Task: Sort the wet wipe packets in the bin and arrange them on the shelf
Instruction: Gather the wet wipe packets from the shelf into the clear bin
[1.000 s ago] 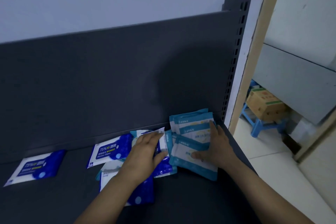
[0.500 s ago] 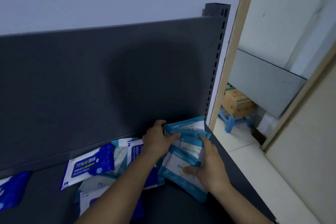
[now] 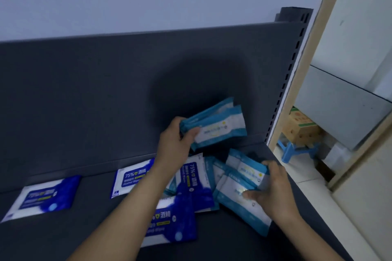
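My left hand grips two light-blue wet wipe packets and holds them up in front of the dark back panel. My right hand grips more light-blue packets that lie on the dark grey shelf near its right end. Dark-blue "75%" packets lie flat on the shelf: one at the far left, one by the back panel, one under my left forearm and one upright in the pile.
The shelf's slotted upright stands at the right end, with a wooden door frame beside it. Beyond it, on the tiled floor, a cardboard box sits on a blue stool. No bin is in view.
My left hand has lifted two light-blue packets off the pile and raised them against the back panel. My right hand stays on the remaining light-blue packets. The view has shifted left.
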Available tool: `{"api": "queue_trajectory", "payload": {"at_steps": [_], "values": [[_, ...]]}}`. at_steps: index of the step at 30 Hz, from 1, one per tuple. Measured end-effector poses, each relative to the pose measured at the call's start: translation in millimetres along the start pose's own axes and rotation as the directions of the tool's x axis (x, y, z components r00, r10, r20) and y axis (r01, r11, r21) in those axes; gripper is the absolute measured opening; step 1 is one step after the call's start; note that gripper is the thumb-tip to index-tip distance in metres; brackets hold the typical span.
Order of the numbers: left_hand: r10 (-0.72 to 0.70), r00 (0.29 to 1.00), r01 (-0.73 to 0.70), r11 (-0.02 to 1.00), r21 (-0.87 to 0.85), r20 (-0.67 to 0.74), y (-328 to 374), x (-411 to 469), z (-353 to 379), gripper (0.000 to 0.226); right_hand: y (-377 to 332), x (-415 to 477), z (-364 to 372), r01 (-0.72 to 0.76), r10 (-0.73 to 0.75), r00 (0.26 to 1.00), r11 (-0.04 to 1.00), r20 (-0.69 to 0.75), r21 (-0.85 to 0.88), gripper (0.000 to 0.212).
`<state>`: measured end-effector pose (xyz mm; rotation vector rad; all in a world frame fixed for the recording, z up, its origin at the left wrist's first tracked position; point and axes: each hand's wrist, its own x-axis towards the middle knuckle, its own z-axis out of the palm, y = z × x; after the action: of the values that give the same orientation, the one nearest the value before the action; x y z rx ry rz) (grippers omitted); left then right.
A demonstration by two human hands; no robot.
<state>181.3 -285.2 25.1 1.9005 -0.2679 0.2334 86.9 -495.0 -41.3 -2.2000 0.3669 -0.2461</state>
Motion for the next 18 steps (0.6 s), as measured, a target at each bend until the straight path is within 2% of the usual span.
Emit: {"api": "queue_trajectory", "payload": {"at_steps": [2,5,8,12,14,16,18], "values": [[-0.044,0.998,0.045,0.999,0.003,-0.039,-1.9,-0.8,-27.8,0.007,-0.8,6.4,-5.1,-0.032,0.030,0.999,0.994,0.029,0.100,0.072],[-0.158,0.987,0.159,0.986,0.054,-0.024,-22.1,-13.9,-63.4,0.007,-6.1,15.2,-12.1,-0.007,0.010,1.000,0.991,-0.021,0.135,0.071],[-0.261,0.965,0.259,0.955,0.144,-0.008,-47.8,-34.9,-88.5,0.016,-15.6,26.3,-14.7,0.020,0.000,0.995,0.981,-0.101,0.194,0.073],[-0.368,0.926,0.343,0.914,0.218,0.085,-62.5,-57.8,-109.6,0.036,-38.7,29.7,-14.2,0.059,-0.009,0.988,0.941,-0.151,0.334,0.074],[-0.420,0.887,0.347,0.881,0.322,0.193,-61.0,-65.4,-112.9,0.041,-53.4,24.0,-8.6,0.055,-0.008,0.993,0.910,-0.115,0.411,0.071],[-0.450,0.849,0.306,0.846,0.438,0.276,-60.3,-71.8,-111.4,0.047,-62.1,17.0,5.8,0.001,0.002,1.000,0.881,-0.005,0.473,0.071],[-0.441,0.847,0.251,0.825,0.506,0.298,-61.4,-76.7,-108.5,0.059,-59.7,9.9,28.8,-0.071,0.022,0.993,0.896,0.116,0.439,0.072]]}}
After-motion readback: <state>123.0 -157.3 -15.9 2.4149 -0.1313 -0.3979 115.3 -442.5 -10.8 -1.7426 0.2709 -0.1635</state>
